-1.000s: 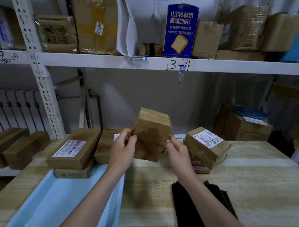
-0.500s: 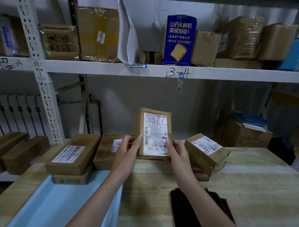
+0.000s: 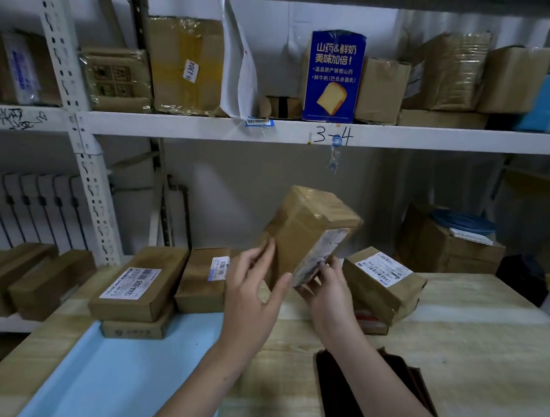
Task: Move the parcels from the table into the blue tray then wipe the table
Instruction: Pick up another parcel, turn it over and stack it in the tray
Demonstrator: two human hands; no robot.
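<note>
Holding a taped brown parcel up above the wooden table, I have it tilted, its top leaning right and its white label on the lower right face. My left hand lies against the parcel's left side with fingers fairly straight and the thumb reaching under its near bottom corner. My right hand curls its fingers round the lower right edge, over the label.

The blue tray sits at the near left of the table. Across its far end lie two stacked parcels: a labelled box on top of a flatter box. Just right of that stack is another brown parcel with a small label; I cannot tell whether it rests in the tray or on the table. To the right of my hands, a labelled parcel sits tilted on the table over a lower packet with red print. A dark cloth lies on the near part of the table, partly under my right forearm.

Behind the table, a white shelf carries more boxes and a blue bread carton.
</note>
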